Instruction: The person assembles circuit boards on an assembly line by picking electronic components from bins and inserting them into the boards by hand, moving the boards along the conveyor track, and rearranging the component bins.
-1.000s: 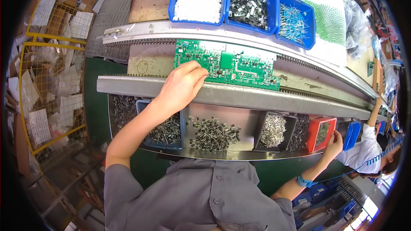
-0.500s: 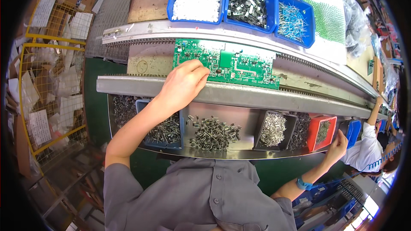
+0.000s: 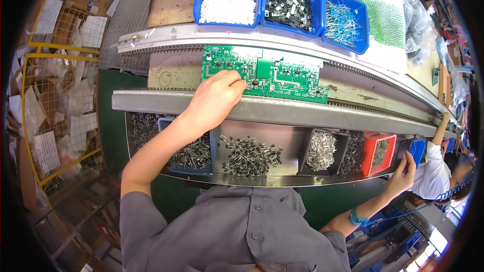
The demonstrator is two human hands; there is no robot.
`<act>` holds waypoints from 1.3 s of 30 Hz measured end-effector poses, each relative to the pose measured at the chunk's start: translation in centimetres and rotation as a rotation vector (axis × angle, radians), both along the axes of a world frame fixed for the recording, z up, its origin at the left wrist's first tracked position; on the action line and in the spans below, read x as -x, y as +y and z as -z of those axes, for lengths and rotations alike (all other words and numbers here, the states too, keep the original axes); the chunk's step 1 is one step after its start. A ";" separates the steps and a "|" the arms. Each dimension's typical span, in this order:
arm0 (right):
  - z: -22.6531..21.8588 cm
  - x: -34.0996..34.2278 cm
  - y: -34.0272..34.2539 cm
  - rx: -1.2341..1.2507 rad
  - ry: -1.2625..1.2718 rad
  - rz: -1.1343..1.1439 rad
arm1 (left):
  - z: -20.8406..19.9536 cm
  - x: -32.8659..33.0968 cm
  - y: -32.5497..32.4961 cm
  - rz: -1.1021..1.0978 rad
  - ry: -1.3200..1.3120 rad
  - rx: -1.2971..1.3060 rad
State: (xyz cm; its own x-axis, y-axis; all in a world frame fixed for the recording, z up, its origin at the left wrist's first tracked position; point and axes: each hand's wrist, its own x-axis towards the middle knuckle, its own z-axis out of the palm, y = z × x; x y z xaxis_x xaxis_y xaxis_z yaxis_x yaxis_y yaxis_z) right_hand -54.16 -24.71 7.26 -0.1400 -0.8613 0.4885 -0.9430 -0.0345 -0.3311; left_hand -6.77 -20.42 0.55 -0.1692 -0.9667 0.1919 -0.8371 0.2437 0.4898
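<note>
A green circuit board [image 3: 297,83] with many small parts lies between the two rails of the line. My left hand [image 3: 218,95] is over its near left part, the fingers bent and pinched together at the board's surface. Whatever they hold is hidden. Off to the right, my right hand [image 3: 401,177] is raised beside the red bin [image 3: 369,157] of small parts and a blue bin [image 3: 416,152]. Its fingers are curled toward the thumb, and anything between them is too small to make out. A blue band [image 3: 358,218] circles my right wrist.
Beyond the rails stand blue bins of white connectors [image 3: 229,2], black parts [image 3: 290,7] and blue-bodied leaded parts [image 3: 344,25]. Along the near metal tray [image 3: 290,161] are a loose component heap [image 3: 252,157] and more bins. A co-worker's arm [image 3: 441,130] reaches the line at far right.
My right hand has moved slightly right and its fingers have shifted. My left hand stays at nearly the same spot on the circuit board. The whole view has shifted a little.
</note>
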 end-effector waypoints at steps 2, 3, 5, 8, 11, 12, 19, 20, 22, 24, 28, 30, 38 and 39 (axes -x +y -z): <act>-0.2 -0.9 -0.2 0.021 0.009 -0.051 | -0.2 0.1 0.0 0.023 -0.078 -0.021; -0.3 -1.3 -0.4 0.003 -0.085 -0.073 | -0.3 0.1 0.0 0.032 -0.096 -0.031; 0.1 -2.5 -0.9 -0.023 -0.204 -0.145 | -0.6 0.3 -0.2 0.042 -0.113 -0.038; 0.3 -5.5 -2.1 -0.083 -0.220 -0.332 | -1.1 0.2 -0.1 -0.022 -0.048 -0.066; -0.2 -9.7 -2.7 -0.135 -0.151 -0.503 | -1.1 0.1 -0.1 0.007 -0.080 -0.124; 0.0 -10.8 -2.7 -0.165 -0.170 -0.521 | -0.8 0.2 -0.3 0.018 -0.095 -0.124; 1.8 -17.8 -4.3 -0.336 -0.188 -0.833 | -1.2 0.4 0.8 -0.036 -0.097 -0.113; 2.3 -18.3 -4.6 -0.320 -0.173 -0.872 | -1.4 0.4 1.1 -0.035 -0.091 -0.109; 3.8 -19.1 -5.3 -0.292 -0.145 -0.935 | -2.1 0.7 1.8 -0.043 -0.066 -0.052; 4.6 -19.5 -5.9 -0.263 -0.085 -0.973 | -2.9 0.8 2.4 -0.028 -0.061 -0.058; 5.4 -20.2 -6.1 -0.279 -0.020 -0.987 | -2.7 0.6 3.6 -0.025 -0.111 -0.018; 5.8 -20.4 -6.2 -0.286 -0.014 -0.992 | -2.3 0.5 3.8 -0.030 -0.109 -0.027; 6.4 -20.5 -6.2 -0.286 -0.002 -1.000 | -2.0 0.5 3.8 -0.029 -0.111 -0.029; 6.4 -20.4 -6.2 -0.277 0.007 -1.001 | -2.0 0.5 3.8 -0.031 -0.114 -0.030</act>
State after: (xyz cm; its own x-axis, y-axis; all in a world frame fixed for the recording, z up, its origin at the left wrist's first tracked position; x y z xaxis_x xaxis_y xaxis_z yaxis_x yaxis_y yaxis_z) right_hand -33.73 -30.93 0.86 0.7030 -0.6645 0.2534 -0.5270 -0.7260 -0.4418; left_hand -7.28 -16.65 2.55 -0.1579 -0.9768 0.1444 -0.8948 0.2034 0.3974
